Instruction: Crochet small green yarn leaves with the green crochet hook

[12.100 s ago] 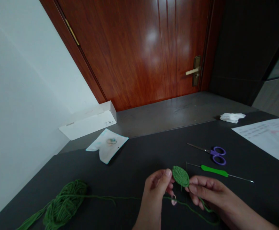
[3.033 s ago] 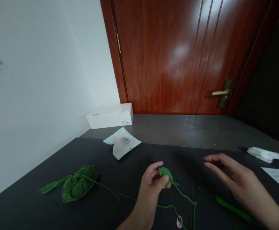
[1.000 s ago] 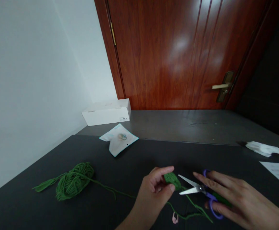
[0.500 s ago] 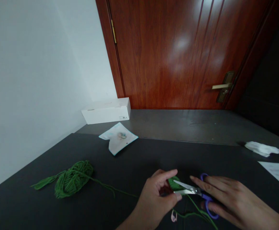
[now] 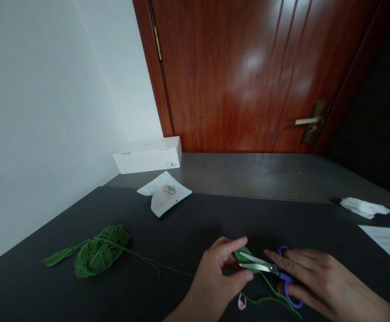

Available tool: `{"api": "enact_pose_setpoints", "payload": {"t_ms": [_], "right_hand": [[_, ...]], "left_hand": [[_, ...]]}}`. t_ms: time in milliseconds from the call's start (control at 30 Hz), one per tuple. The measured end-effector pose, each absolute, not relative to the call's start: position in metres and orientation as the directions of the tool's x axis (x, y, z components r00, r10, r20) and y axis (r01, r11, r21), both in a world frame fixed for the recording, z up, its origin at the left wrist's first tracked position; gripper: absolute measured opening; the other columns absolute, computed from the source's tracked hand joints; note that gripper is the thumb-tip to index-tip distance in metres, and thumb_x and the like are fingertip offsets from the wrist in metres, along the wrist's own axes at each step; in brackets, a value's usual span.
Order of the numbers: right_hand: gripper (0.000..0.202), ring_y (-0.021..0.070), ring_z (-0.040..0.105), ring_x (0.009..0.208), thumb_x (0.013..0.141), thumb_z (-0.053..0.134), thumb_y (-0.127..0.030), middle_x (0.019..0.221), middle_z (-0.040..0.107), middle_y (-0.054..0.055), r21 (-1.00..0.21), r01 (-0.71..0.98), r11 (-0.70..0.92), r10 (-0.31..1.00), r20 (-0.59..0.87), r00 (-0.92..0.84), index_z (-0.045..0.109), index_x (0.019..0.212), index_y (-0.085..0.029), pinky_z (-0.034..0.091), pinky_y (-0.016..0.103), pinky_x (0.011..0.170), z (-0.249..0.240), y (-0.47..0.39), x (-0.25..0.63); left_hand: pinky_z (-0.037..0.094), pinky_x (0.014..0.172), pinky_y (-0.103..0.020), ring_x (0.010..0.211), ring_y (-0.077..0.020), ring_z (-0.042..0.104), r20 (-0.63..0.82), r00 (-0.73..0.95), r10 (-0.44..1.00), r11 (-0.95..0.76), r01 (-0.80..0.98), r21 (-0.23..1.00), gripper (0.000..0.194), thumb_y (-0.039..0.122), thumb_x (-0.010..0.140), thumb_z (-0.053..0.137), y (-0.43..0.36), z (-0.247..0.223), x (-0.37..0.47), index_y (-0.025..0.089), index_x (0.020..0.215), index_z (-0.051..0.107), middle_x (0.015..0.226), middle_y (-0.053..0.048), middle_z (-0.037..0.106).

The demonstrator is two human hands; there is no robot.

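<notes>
Between the thumb and fingers of my left hand (image 5: 217, 273) is a small green crocheted piece (image 5: 243, 256), partly hidden behind the hand. My right hand (image 5: 311, 273) grips purple-handled scissors (image 5: 275, 269), fingers at the loops. The parted blades lie over the green piece, their tips near my left thumb. Strands of green yarn (image 5: 270, 298) trail from the piece down to the right, below the scissors. A pink stitch marker (image 5: 242, 302) lies just under my left hand. Farther left rests a ball of green yarn (image 5: 101, 252), with one strand running toward my left hand.
A white plastic pouch (image 5: 163, 201) with small items in it lies behind the yarn ball. Beyond it, a long white box (image 5: 148, 156) stands by the wall. At the right are a crumpled white tissue (image 5: 364, 207) and a printed sheet (image 5: 389, 241) on the black tabletop (image 5: 195, 214).
The scissor blades have closed slightly and shifted a little left with my right hand. My left hand keeps its hold on the green piece.
</notes>
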State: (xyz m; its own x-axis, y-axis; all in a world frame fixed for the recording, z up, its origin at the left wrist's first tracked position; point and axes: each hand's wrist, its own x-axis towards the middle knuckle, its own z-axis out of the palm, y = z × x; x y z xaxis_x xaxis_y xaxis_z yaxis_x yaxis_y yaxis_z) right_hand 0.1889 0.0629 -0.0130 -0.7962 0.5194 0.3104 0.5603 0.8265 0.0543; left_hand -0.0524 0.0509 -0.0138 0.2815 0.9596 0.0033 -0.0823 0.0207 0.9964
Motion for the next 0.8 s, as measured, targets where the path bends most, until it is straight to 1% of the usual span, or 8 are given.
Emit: {"api": "enact_pose_setpoints", "payload": {"t_ms": [233,433,500,567,633,667,733,800], "right_hand": [[0.044,0.0213,0.074,0.084,0.1,0.028,-0.034,0.101,0.076,0.009,0.044,0.554,0.832,0.514,0.318,-0.797,0.056,0.125,-0.012,0.064,0.034,0.068,-0.0105,0.0634,0.1873],[0.044,0.0211,0.075,0.081,0.1,0.027,-0.033,0.098,0.077,0.01,0.055,0.531,0.846,0.48,0.357,-0.802,0.06,0.119,-0.01,0.064,0.033,0.066,-0.0094,0.0648,0.1849],[0.042,0.0205,0.075,0.079,0.101,0.028,-0.032,0.096,0.077,0.009,0.034,0.527,0.849,0.477,0.38,-0.793,0.059,0.12,-0.011,0.064,0.032,0.065,-0.0104,0.0655,0.1857],[0.039,0.02,0.075,0.078,0.1,0.031,-0.032,0.095,0.078,0.007,-0.015,0.529,0.848,0.487,0.412,-0.77,0.059,0.121,-0.015,0.063,0.031,0.066,-0.0116,0.0659,0.1876],[0.034,0.0204,0.075,0.083,0.097,0.04,-0.033,0.099,0.077,0.007,-0.111,0.543,0.832,0.531,0.443,-0.722,0.059,0.122,-0.019,0.062,0.03,0.07,-0.0126,0.0659,0.1893],[0.033,0.0206,0.074,0.086,0.095,0.046,-0.033,0.102,0.076,0.007,-0.189,0.554,0.81,0.574,0.45,-0.685,0.059,0.122,-0.02,0.061,0.028,0.073,-0.013,0.0657,0.1895],[0.03,0.0208,0.073,0.09,0.089,0.057,-0.034,0.105,0.075,0.007,-0.412,0.569,0.711,0.703,0.417,-0.576,0.063,0.117,-0.023,0.059,0.025,0.076,-0.0137,0.0647,0.1875],[0.026,0.0197,0.073,0.084,0.085,0.062,-0.034,0.094,0.076,0.005,-0.653,0.534,0.536,0.834,0.314,-0.453,0.067,0.108,-0.023,0.058,0.023,0.072,-0.0149,0.0633,0.1816]], "left_hand": [[0.044,0.069,-0.029,0.076,-0.0134,0.058,-0.013,0.262,0.965,0.032,-0.068,0.997,0.055,0.006,0.062,0.067,0.0508,-0.0125,-0.0532,0.023,0.114,0.067,0.09,0.0,0.052],[0.045,0.07,-0.029,0.075,-0.0125,0.058,-0.019,0.268,0.963,0.036,-0.061,0.997,0.055,0.006,0.062,0.066,0.0507,-0.0113,-0.0517,0.022,0.115,0.066,0.091,-0.001,0.053],[0.045,0.069,-0.028,0.074,-0.0127,0.059,-0.027,0.266,0.964,0.046,-0.065,0.997,0.054,0.006,0.062,0.067,0.0507,-0.0109,-0.0515,0.021,0.113,0.067,0.091,-0.001,0.053],[0.045,0.068,-0.028,0.075,-0.0136,0.059,-0.031,0.263,0.964,0.05,-0.065,0.997,0.054,0.006,0.061,0.067,0.0508,-0.0108,-0.0515,0.021,0.113,0.068,0.091,-0.001,0.053],[0.046,0.07,-0.029,0.078,-0.0147,0.06,-0.031,0.261,0.965,0.051,-0.073,0.996,0.053,0.006,0.061,0.068,0.0511,-0.0109,-0.0518,0.021,0.113,0.067,0.092,-0.002,0.053],[0.046,0.071,-0.029,0.078,-0.015,0.061,-0.029,0.259,0.966,0.051,-0.078,0.996,0.053,0.007,0.062,0.068,0.0514,-0.0109,-0.0521,0.02,0.113,0.067,0.092,-0.002,0.053],[0.046,0.07,-0.029,0.078,-0.015,0.061,-0.025,0.254,0.967,0.047,-0.08,0.996,0.052,0.008,0.062,0.069,0.0517,-0.0108,-0.0529,0.02,0.112,0.068,0.091,-0.001,0.054],[0.046,0.069,-0.029,0.076,-0.0146,0.06,-0.023,0.253,0.967,0.044,-0.075,0.996,0.051,0.009,0.061,0.07,0.0514,-0.0108,-0.0535,0.02,0.111,0.068,0.088,-0.001,0.054]]}}
